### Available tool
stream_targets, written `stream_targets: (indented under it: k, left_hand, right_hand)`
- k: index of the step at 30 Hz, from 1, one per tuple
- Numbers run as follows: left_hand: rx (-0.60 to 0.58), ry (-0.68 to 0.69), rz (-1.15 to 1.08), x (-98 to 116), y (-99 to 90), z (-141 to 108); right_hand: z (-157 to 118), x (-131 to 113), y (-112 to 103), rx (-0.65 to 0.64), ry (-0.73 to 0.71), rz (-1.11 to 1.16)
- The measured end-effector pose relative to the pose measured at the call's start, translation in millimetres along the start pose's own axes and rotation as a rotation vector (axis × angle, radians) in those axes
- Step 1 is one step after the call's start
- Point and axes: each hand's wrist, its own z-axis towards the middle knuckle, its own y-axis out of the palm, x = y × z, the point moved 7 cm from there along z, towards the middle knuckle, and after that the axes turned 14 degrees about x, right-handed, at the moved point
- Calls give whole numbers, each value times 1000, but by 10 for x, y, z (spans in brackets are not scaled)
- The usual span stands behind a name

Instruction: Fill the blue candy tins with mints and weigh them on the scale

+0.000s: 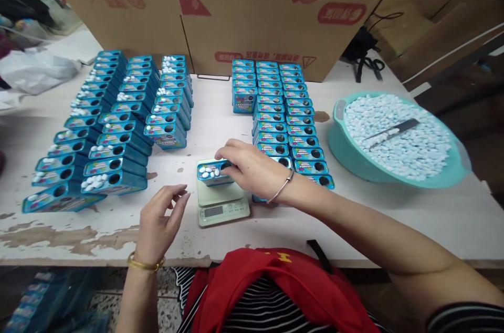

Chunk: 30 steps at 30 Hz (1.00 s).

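Note:
A blue candy tin [212,181] stands upright on a pale green digital scale [224,212], several white candies [208,171] lying on its top. My right hand [252,167] reaches over the tin's right end. Its thumb and fingers close around the tin's round hole, hiding part of it; what is between the fingertips cannot be made out. Left of the scale, my left hand [163,217] hovers with curled fingers, thumb and forefinger slightly apart, holding nothing.
Rows of blue tins with candies on top [114,165] fill the left side. More rows of tins [303,138] stand right of the scale. A turquoise basin [354,165] of white candies holds a dark flat tool [405,126]. Behind rises a large cardboard box [236,23]; scissors [374,66] lie far right.

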Motion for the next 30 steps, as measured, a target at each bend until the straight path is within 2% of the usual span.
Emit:
stream_targets:
  k: [2, 4, 7, 9, 10, 11, 12, 13, 14, 16, 18, 19, 24, 27, 30]
  left_hand:
    - [3, 1, 2, 12, -9, -2]
    - [14, -1, 9, 10, -30, -6]
    - [47, -30, 36, -64, -99, -40]
    - [68, -65, 65, -157, -156, -85]
    - [75, -85, 82, -208, -181, -112]
    - [81, -104, 98, -257, -202, -138]
    - [86, -122, 112, -300, -219, -162]
    - [89, -137, 122, -334, -229, -182]
    - [89, -149, 129, -358, -234, -198]
    - [83, -159, 136, -372, -221, -216]
    - [68, -152, 138, -353, -190, -220]
    - [60, -147, 137, -338, -172, -221]
    - [51, -123, 129, -293, -137, -227]
    - [53, -122, 134, -317, -154, -241]
    - [52, -138, 141, -372, -161, -262]
  right_hand:
    - [-23, -21, -123, 71, -43, 56]
    - [-94, 30, -371, 191, -71, 105]
    - [-354, 407, -955, 449, 36, 45]
    - [-681, 880, -1441, 679, 245, -103]
    - [-901, 1161, -1681, 792, 400, -232]
    - [-1134, 1453, -1878, 843, 580, -384]
    - [-1358, 1745, -2017, 817, 766, -519]
    - [-1561, 2026, -2099, 737, 928, -602]
    - [-1738, 2268, -2145, 655, 1049, -649]
    - [-1989, 2652, -2092, 452, 1203, -618]
    - [-2096, 2851, -1969, 322, 1245, -560]
    - [-2103, 2890, -1922, 304, 1237, -559]
    - [-1999, 2891, -1917, 440, 1118, -661]
    - [-2043, 2974, -2008, 489, 1100, -650]
    - [-2149, 3011, -2156, 603, 1103, -663]
